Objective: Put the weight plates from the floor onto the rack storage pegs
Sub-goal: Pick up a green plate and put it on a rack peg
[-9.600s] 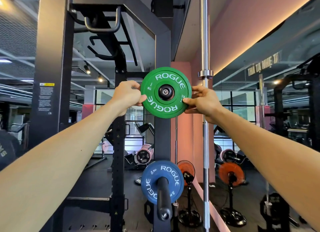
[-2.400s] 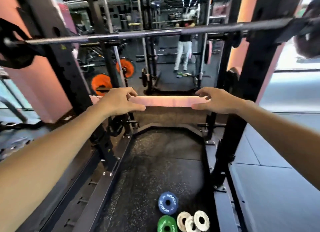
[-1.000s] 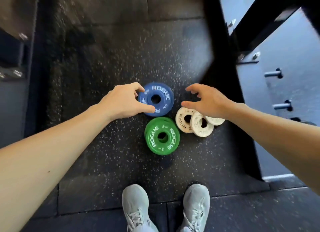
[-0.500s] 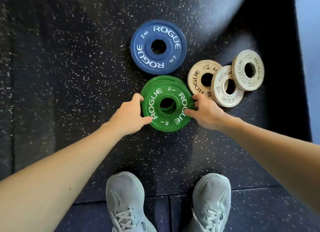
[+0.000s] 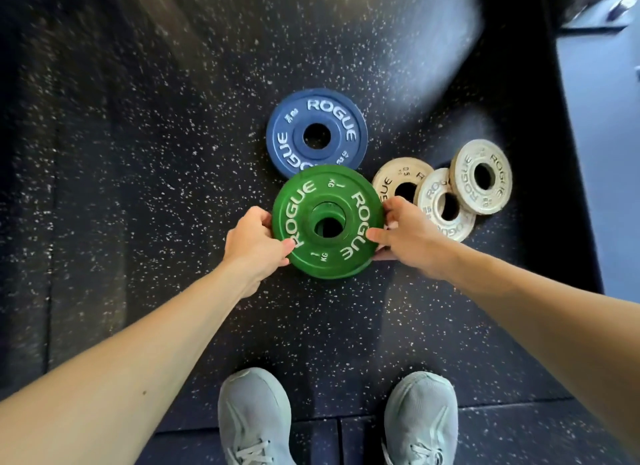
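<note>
Nearest to me are the person's grey trainers [image 5: 254, 418], planted side by side on the speckled rubber floor [image 5: 138, 187], and both bare forearms reach down and forward from above them. The left hand [image 5: 250, 240] grips the near-left rim of a green Rogue plate [image 5: 327, 221], thumb laid on its face, while the right hand [image 5: 407, 229] holds the opposite rim, thumb on top and fingers tucked under the edge. So the hands are apart, one clamped on each side of the same disc. The plate looks tilted and just off the floor, and through its hole I can see more green, which I take to be a second green plate underneath, though I cannot be sure. Just beyond it lies a blue Rogue plate [image 5: 317, 132], flat on the floor, its near edge covered by the green one. To the right sit three small white plates [image 5: 446, 201], overlapping one another in a row. The rack pegs are not visible from here. I judge the job only partly done: this green plate is being picked up now, and the blue one, the three white ones and probably another green one are yet to be carried over.
</note>
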Demonstrator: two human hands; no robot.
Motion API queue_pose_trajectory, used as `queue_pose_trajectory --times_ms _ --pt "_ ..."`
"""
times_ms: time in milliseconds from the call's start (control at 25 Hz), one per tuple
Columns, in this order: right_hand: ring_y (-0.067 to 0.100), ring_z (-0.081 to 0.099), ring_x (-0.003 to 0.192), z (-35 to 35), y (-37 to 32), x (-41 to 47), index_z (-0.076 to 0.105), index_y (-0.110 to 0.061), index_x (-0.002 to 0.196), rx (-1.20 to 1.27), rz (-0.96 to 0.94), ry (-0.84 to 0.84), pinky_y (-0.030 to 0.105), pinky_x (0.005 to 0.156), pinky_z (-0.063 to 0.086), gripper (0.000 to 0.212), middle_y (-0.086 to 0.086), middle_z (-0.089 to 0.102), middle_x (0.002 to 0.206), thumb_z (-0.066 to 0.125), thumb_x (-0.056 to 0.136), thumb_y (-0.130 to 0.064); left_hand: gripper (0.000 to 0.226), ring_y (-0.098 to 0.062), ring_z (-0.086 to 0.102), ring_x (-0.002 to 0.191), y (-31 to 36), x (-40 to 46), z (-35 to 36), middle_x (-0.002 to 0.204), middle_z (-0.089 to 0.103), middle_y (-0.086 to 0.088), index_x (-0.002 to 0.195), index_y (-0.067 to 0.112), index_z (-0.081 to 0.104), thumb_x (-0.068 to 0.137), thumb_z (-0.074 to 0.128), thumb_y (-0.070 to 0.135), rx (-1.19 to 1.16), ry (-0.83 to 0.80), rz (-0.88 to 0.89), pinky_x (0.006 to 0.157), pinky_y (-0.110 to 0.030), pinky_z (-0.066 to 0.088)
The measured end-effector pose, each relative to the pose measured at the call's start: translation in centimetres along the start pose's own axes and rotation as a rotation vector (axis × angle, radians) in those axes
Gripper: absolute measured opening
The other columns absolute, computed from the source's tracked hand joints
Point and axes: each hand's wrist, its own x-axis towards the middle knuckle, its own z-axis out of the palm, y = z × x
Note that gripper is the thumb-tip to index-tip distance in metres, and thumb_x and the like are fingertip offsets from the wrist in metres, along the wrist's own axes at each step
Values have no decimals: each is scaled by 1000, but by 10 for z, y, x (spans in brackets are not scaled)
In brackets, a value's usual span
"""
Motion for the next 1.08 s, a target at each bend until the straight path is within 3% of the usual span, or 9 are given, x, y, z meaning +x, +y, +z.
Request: queue_pose_trajectory --times_ms 120,320,640,760,920,1000,1080 --pt "28 63 101 -13 -54 -27 48 -9 116 29 -97 34 42 74 60 29 8 51 115 59 91 0 33 -18 71 81 57 -24 -38 96 70 -8 106 14 55 81 75 5 -23 20 106 68 -33 62" --pt "27 66 96 -52 -195 -99 52 -9 112 65 -306 83 32 62 60 28 17 57 111 62 88 1 30 -18 71 80 189 -98 -122 92 71 -10 100 11 56 80 75 1 -69 74 304 57 -25 59" --pt "30 65 96 -137 -451 -270 52 -10 119 98 -665 174 48 73 60 37 6 56 103 66 86 -1 30 -21 71 84 432 -267 -265 93 71 -8 102 12 57 80 75 1 -106 172 649 61 -29 61" --pt "31 64 90 -164 -530 -344 53 -8 115 108 -777 220 50 73 59 33 6 55 97 65 86 2 29 -18 69 82 507 -338 -312 94 70 -7 100 10 56 80 75 0 -110 211 759 50 -15 53" --pt "20 61 76 -196 -619 -445 53 -11 107 139 -898 242 32 57 59 27 5 56 91 63 87 5 32 -11 62 78 587 -434 -364 96 65 -1 102 13 56 80 75 0 -127 273 887 45 -10 47" --pt "23 64 82 -209 -656 -492 57 -20 100 105 -966 259 40 67 59 28 4 60 94 68 84 -1 32 -13 61 79 617 -480 -389 90 65 0 99 16 57 79 78 4 -130 325 943 48 -16 47" --pt "31 65 96 -220 -687 -529 59 -27 99 55 -1028 285 51 80 56 30 5 62 100 72 77 -10 32 -21 65 83 642 -516 -411 88 69 -1 95 18 58 75 82 12 -96 390 966 65 -31 51"
